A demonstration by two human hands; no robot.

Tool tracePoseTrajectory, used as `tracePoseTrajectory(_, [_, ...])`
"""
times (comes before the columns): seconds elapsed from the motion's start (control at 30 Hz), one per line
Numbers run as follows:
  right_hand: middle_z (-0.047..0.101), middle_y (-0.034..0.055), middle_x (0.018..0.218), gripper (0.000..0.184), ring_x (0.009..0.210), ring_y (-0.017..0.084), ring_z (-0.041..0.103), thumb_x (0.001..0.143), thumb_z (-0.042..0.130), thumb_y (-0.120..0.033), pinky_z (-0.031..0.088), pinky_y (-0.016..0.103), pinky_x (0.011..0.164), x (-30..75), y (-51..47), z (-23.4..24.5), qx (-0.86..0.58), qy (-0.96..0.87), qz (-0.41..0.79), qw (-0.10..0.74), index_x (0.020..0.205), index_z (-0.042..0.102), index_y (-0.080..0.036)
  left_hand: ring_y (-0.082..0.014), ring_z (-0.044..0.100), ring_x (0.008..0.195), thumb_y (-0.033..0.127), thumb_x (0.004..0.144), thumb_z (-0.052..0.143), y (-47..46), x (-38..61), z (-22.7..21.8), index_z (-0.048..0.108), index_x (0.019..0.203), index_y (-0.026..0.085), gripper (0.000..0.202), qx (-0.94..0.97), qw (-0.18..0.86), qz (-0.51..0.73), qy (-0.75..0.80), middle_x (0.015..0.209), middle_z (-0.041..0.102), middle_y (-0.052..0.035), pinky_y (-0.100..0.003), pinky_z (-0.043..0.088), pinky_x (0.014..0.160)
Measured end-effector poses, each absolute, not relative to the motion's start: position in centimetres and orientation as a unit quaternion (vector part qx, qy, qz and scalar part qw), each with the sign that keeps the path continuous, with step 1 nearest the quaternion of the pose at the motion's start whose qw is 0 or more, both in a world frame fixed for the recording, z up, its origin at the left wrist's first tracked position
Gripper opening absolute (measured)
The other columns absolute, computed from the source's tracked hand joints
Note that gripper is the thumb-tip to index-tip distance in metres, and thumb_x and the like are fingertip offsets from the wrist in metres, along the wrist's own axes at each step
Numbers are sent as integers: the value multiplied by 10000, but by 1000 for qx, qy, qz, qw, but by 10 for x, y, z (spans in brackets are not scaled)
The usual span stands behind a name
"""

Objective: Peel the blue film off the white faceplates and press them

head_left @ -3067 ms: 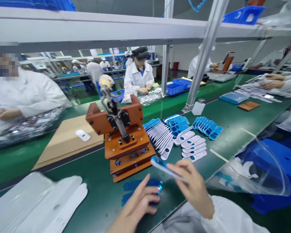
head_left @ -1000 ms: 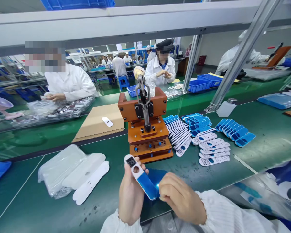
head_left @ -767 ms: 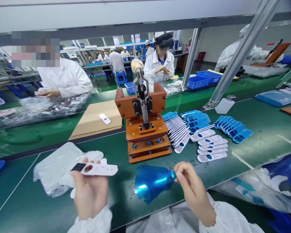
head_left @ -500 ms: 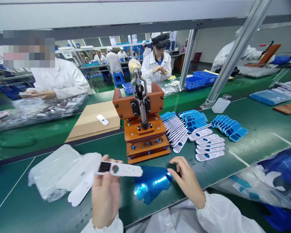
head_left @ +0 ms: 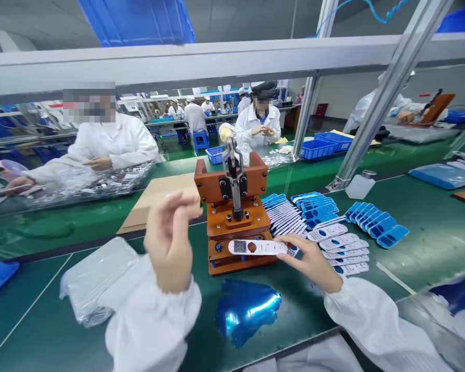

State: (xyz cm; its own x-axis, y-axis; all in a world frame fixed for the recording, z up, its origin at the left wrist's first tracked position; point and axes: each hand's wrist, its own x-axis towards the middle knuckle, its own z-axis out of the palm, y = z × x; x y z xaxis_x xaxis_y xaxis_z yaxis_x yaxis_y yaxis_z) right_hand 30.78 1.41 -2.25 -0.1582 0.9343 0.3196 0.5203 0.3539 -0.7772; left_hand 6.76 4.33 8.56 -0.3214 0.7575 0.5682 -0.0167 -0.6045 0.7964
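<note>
My right hand (head_left: pixel 308 258) pinches the right end of a white remote control faceplate (head_left: pixel 269 248), which has a dark keypad grid and a round hole. The faceplate is held level in front of the lower plate of an orange-brown toggle press (head_left: pixel 238 225); whether it touches the press I cannot tell. My left hand (head_left: pixel 170 240) is raised left of the press, before a cardboard sheet (head_left: pixel 139 214). Its fingers are bent and blurred, so whether they hold anything is unclear. Crumpled blue film (head_left: pixel 248 310) lies on the bench below the press.
Right of the press lie rows of white faceplates (head_left: pixel 344 248) and blue-filmed faceplates (head_left: pixel 375 222). A white bottle (head_left: pixel 360 185) stands behind them. Clear plastic bags (head_left: pixel 96 279) lie at left. A metal post (head_left: pixel 387 98) rises at right. Co-workers sit across the bench.
The faceplate has passed from my left hand to my right and moved up to the press. My left hand has risen toward the cardboard, hiding where a white piece lay. The view has tilted up.
</note>
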Motion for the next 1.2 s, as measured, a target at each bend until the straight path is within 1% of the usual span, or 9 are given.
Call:
tracePoseTrajectory(0.1, [630, 90, 1015, 237, 987, 211, 570, 831, 597, -311, 465, 376, 886, 303, 43, -24, -468, -774, 206, 374, 1013, 630, -164, -202, 599, 1051, 335, 894, 472, 91, 86, 145, 545, 1157, 149, 330, 569, 391, 639, 339, 1106, 590, -108, -371, 475, 930])
tracePoseTrajectory(0.2, [612, 109, 1063, 260, 1031, 232, 553, 837, 587, -317, 464, 397, 898, 292, 61, -29, -448, -793, 184, 369, 1039, 627, -158, -208, 630, 1005, 314, 938, 371, 118, 111, 179, 441, 1256, 69, 407, 593, 485, 555, 324, 1139, 560, -154, -389, 489, 894])
tracePoseTrajectory(0.33, [567, 108, 1173, 331, 1109, 246, 518, 852, 565, -345, 474, 400, 913, 286, 68, -36, -457, -789, 218, 349, 1144, 598, -192, -156, 609, 1029, 242, 931, 387, 100, 117, 181, 245, 1405, 200, 497, 699, 331, 583, 249, 1198, 554, -83, -324, 497, 901])
tracePoseTrajectory(0.47, [553, 98, 1192, 315, 1143, 249, 501, 850, 563, -342, 450, 412, 959, 287, 68, -40, -456, -783, 237, 349, 1127, 609, -198, -163, 502, 1186, 193, 875, 494, 60, 79, 148, 249, 1416, 284, 600, 792, 72, 558, 237, 1285, 523, -33, -331, 426, 1013])
tracePoseTrajectory(0.57, [539, 96, 1219, 307, 1167, 253, 494, 845, 564, -344, 444, 418, 975, 286, 68, -41, -468, -770, 252, 354, 1112, 617, -202, -192, 552, 1103, 238, 854, 533, 38, 23, 94, 478, 1272, 262, 422, 778, -41, 504, 373, 1175, 602, -37, -357, 450, 965])
tracePoseTrajectory(0.67, [535, 91, 1237, 353, 1173, 256, 497, 830, 580, -366, 443, 429, 983, 283, 69, -40, -474, -756, 271, 360, 1147, 601, -214, -195, 628, 845, 427, 859, 471, 19, -44, 28, 602, 1081, 236, 321, 727, 50, 324, 603, 990, 667, -37, -312, 519, 697])
tracePoseTrajectory(0.73, [536, 86, 1240, 399, 1169, 252, 502, 819, 593, -374, 446, 429, 981, 283, 70, -40, -470, -750, 288, 366, 1186, 577, -219, -249, 623, 885, 523, 813, 461, 5, -82, -10, 631, 1005, 207, 408, 699, 59, 202, 684, 1002, 664, -70, -376, 508, 740])
tracePoseTrajectory(0.83, [529, 87, 1244, 398, 1173, 249, 496, 811, 600, -393, 431, 428, 999, 284, 71, -42, -466, -747, 301, 366, 1166, 587, -212, -314, 590, 947, 508, 772, 434, -11, -114, -42, 626, 1009, 159, 464, 683, 21, 83, 725, 1049, 636, -127, -445, 471, 785])
tracePoseTrajectory(1.2, [493, 74, 1226, 354, 1178, 236, 466, 837, 566, -437, 432, 425, 995, 305, 48, -43, -529, -711, 224, 405, 1134, 572, -245, -294, 592, 882, 571, 596, 558, 11, -124, -42, 539, 932, 180, 515, 615, 168, 82, 766, 979, 625, -120, -371, 466, 735])
